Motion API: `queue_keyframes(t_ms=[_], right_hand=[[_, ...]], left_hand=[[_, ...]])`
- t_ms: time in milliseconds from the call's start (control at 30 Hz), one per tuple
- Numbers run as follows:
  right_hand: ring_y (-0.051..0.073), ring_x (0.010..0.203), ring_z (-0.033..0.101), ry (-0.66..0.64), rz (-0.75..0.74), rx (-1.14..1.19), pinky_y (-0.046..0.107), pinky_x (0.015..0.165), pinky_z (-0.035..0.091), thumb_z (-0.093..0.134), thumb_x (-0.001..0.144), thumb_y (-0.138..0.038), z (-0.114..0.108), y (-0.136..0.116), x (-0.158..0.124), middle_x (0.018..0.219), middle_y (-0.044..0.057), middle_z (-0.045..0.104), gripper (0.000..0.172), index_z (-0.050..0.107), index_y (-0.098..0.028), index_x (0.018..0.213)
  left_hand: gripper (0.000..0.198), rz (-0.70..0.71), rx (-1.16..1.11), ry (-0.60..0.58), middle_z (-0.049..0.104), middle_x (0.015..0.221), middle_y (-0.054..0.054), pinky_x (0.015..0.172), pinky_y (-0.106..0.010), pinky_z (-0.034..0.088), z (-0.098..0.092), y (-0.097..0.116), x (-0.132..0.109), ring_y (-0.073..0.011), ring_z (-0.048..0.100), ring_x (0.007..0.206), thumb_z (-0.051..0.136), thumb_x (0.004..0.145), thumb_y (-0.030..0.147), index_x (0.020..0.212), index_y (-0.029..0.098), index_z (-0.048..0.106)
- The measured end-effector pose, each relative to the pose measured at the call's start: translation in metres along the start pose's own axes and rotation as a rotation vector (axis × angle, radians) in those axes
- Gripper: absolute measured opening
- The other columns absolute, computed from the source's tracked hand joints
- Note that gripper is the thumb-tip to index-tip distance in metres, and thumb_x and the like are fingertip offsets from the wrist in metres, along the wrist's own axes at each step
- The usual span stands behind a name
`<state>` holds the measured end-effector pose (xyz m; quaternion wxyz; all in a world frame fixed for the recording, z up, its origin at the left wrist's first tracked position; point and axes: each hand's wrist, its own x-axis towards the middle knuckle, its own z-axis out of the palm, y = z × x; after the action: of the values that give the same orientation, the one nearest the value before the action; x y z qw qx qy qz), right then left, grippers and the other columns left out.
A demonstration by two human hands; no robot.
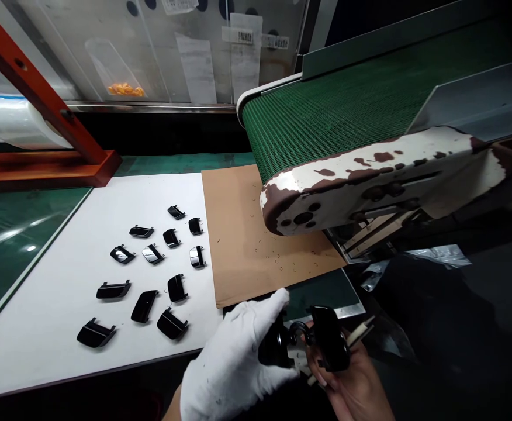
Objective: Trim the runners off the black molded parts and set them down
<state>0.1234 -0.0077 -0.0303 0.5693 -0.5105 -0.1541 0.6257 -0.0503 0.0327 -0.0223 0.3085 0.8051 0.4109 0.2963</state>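
My left hand [234, 356], in a white glove, is closed round one end of a glossy black plastic moulding [331, 339]. Two black pieces on it are joined by a thin curved black runner [298, 328]. My bare right hand [356, 380] sits under the moulding's right-hand piece, fingers bent, partly hidden behind it. A slim pale-handled tool [357, 333] with a dark metal end lies in that hand; its exact kind is not clear. Several separate glossy black plastic pieces [144, 306] with small tabs lie spread on the white sheet, to the left of my hands.
The white sheet [54, 327] adjoins a brown cardboard sheet [234, 234] bearing small dark curved scraps. A green conveyor belt [326, 117] overhangs the cardboard, its frame's paint chipped. An orange-red frame [54, 88] with a clear film roll [14, 120] stands left. Clear bags [440, 255] lie right.
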Motion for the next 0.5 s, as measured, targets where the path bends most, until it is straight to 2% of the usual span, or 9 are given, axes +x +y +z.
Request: queue_keyframes(t_ms=[67, 200, 300, 400, 500], right_hand=[[0.005, 0.041, 0.033, -0.009, 0.01, -0.018, 0.018, 0.043, 0.035, 0.089, 0.05, -0.028, 0.0, -0.003, 0.0, 0.038, -0.009, 0.041, 0.034, 0.077, -0.019, 0.08], [0.007, 0.045, 0.039, -0.007, 0.007, -0.021, 0.019, 0.043, 0.037, 0.093, 0.041, -0.027, 0.0, -0.005, 0.001, 0.049, -0.005, 0.056, 0.041, 0.077, -0.023, 0.079], [0.008, 0.046, 0.043, 0.006, 0.001, -0.026, 0.02, 0.043, 0.038, 0.095, 0.037, -0.028, -0.001, -0.004, 0.001, 0.058, -0.002, 0.064, 0.045, 0.077, -0.023, 0.078], [0.009, 0.047, 0.043, -0.007, 0.001, -0.08, 0.021, 0.044, 0.039, 0.095, 0.037, -0.035, -0.003, -0.004, 0.002, 0.055, -0.002, 0.061, 0.048, 0.077, -0.02, 0.078], [0.01, 0.048, 0.045, -0.035, -0.007, -0.147, 0.022, 0.046, 0.041, 0.092, 0.042, -0.045, -0.005, -0.009, 0.002, 0.055, -0.001, 0.06, 0.045, 0.076, -0.019, 0.075]], left_hand=[[0.083, 0.007, 0.023, -0.014, 0.063, 0.125, -0.006, 0.093, -0.039, 0.052, -0.004, 0.004, 0.003, -0.0255, 0.063, 0.106, 0.074, 0.078, 0.041, 0.144, 0.031, 0.026], [0.078, 0.002, 0.041, -0.063, 0.065, 0.122, -0.004, 0.087, -0.037, 0.054, -0.01, 0.011, 0.007, -0.0244, 0.065, 0.1, 0.076, 0.076, 0.034, 0.141, 0.031, 0.031], [0.084, 0.022, 0.073, -0.076, 0.063, 0.126, -0.005, 0.09, -0.038, 0.053, -0.01, 0.01, 0.006, -0.0253, 0.063, 0.104, 0.077, 0.075, 0.027, 0.142, 0.031, 0.028], [0.092, 0.054, 0.099, -0.087, 0.062, 0.128, -0.006, 0.094, -0.039, 0.051, -0.009, 0.006, 0.003, -0.0255, 0.062, 0.108, 0.08, 0.072, 0.023, 0.144, 0.031, 0.024], [0.09, 0.093, 0.06, -0.071, 0.061, 0.129, -0.006, 0.097, -0.037, 0.05, -0.007, 0.004, 0.001, -0.0239, 0.061, 0.111, 0.08, 0.074, 0.025, 0.145, 0.032, 0.025]])
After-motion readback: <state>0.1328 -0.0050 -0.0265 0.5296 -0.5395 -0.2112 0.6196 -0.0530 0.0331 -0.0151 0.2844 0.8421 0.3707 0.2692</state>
